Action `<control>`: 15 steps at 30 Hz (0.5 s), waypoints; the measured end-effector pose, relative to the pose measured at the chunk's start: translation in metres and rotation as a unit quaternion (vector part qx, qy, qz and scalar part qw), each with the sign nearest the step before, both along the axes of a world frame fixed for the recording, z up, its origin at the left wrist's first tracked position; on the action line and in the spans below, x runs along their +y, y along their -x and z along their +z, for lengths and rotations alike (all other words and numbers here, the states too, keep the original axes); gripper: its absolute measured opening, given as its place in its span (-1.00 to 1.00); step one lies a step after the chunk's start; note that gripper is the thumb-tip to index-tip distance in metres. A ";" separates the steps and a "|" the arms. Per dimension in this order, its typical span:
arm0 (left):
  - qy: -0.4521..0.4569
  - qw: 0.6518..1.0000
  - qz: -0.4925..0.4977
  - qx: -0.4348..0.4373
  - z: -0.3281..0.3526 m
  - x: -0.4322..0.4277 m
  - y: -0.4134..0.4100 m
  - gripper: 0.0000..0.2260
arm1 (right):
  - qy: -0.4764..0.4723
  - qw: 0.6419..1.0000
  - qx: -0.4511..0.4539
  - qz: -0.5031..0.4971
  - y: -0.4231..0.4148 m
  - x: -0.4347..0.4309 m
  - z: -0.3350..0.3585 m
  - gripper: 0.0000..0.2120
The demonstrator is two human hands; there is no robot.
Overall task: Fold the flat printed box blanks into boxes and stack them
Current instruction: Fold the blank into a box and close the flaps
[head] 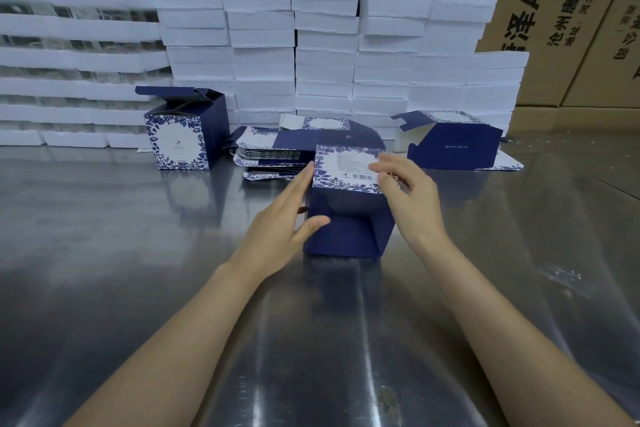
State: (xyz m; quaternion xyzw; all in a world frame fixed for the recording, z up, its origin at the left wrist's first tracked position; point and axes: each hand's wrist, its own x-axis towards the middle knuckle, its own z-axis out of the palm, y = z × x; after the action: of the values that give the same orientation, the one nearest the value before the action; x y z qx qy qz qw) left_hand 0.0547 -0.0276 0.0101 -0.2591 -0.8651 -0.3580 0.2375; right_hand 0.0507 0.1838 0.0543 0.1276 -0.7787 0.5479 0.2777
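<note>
Box (348, 204), navy with floral white panel, stands half-folded.
</note>
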 end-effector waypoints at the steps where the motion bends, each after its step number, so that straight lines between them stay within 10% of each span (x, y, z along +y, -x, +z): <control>1: -0.019 0.999 -0.009 0.027 0.003 0.000 0.000 -0.36 | -0.007 0.999 0.041 0.006 -0.002 0.000 0.000 -0.78; 7: -0.122 0.984 -0.002 0.126 -0.001 0.002 0.009 -0.59 | -0.040 0.982 0.156 0.095 0.008 -0.004 -0.016 -0.17; 11: -0.179 0.979 0.092 -0.024 -0.019 -0.013 0.025 -0.61 | -0.093 0.992 0.050 0.070 0.021 -0.001 -0.034 -0.27; 15: -0.361 0.902 0.211 -0.104 -0.015 -0.031 0.039 -0.62 | -0.025 1.000 0.014 -0.003 0.032 0.009 -0.033 -0.39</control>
State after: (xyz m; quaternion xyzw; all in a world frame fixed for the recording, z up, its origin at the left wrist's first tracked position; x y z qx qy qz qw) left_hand 0.0157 -0.0584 -0.0048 0.0720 -0.7304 -0.6125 0.2935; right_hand 0.0186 0.1926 0.0209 0.1401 -0.7885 0.5258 0.2866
